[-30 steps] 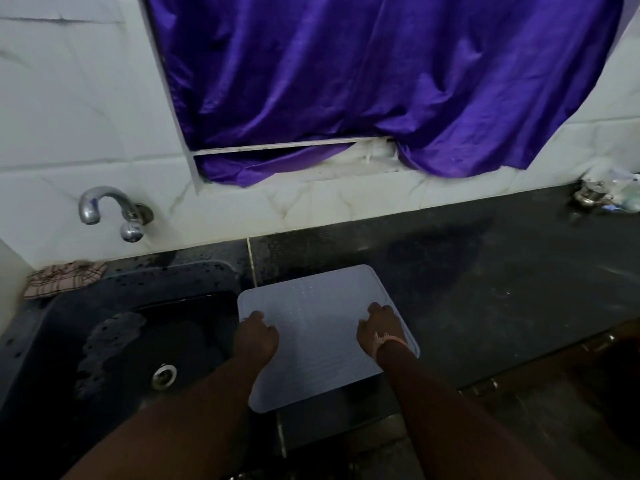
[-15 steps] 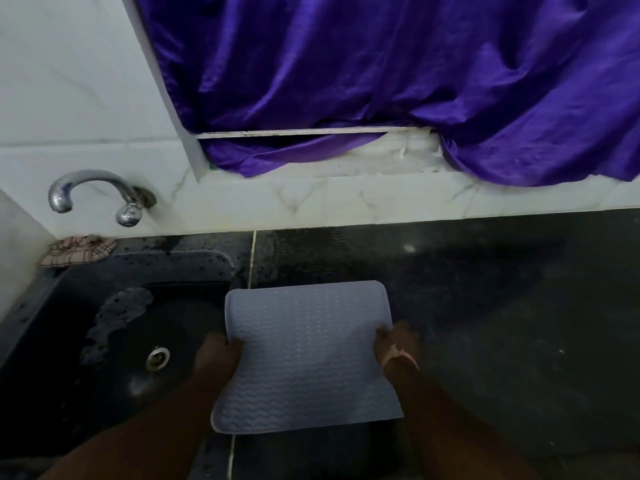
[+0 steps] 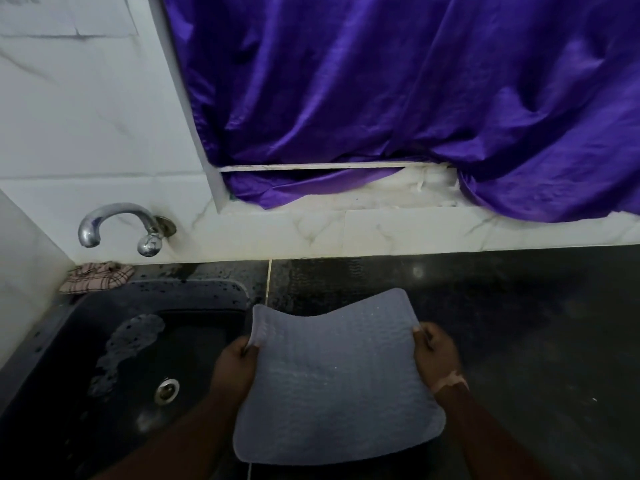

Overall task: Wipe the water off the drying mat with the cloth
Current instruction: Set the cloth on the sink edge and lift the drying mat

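A pale grey ribbed drying mat (image 3: 332,382) is held up off the dark counter, sagging in the middle with its far edge curved. My left hand (image 3: 235,365) pinches its left edge and my right hand (image 3: 434,353) pinches its right edge. The mat hangs over the seam between sink and counter. A checked cloth (image 3: 97,277) lies crumpled at the sink's back left corner, under the tap, well away from both hands.
A black sink (image 3: 104,358) with a metal drain (image 3: 167,389) and wet patches fills the lower left. A chrome tap (image 3: 121,226) sticks out of the white tiled wall. A purple curtain (image 3: 415,98) hangs over the window ledge. Dark counter (image 3: 519,323) extends right.
Both hands went from resting on the flat mat to gripping its side edges and lifting it off the counter. The mat now bends and sags.
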{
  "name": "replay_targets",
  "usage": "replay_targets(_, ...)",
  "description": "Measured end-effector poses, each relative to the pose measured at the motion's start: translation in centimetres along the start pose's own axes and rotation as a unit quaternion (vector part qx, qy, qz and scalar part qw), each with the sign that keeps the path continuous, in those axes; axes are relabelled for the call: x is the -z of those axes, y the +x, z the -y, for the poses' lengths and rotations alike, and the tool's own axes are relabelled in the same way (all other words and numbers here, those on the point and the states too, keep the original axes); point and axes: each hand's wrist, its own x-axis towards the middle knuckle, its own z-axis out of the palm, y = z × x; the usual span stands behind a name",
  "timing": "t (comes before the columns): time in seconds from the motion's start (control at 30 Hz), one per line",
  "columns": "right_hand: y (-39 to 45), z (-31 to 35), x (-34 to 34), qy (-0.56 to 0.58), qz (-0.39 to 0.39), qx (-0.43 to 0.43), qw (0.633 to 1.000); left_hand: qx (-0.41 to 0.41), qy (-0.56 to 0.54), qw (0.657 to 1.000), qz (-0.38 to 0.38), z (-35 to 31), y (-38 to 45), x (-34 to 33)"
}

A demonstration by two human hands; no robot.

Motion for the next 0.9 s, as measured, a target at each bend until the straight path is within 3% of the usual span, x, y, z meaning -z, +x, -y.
replay_targets(0.17, 4.3, 0.2, 3.9, 0.031, -0.033, -0.019, 0.999, -0.028, -0.050, 0.998, 0.007, -3.3, 2.2, -1.4)
replay_targets(0.33, 9.6, 0.3, 5.0, 0.038, -0.050, -0.033, 0.998, -0.065, -0.009, 0.998, 0.011, -7.3, 5.6, -4.3)
replay_targets(0.6, 17.3, -1.1, 4.6, 0.045, -0.051, -0.049, 0.996, -0.035, 0.039, 0.999, -0.007, -10.0, 12.0, -8.4)
replay_targets(0.9, 22.5, -3.4, 3.0, 0.037, -0.004, -0.054, 0.998, 0.007, 0.013, 1.000, -0.002, -9.6, 16.6, -10.8)
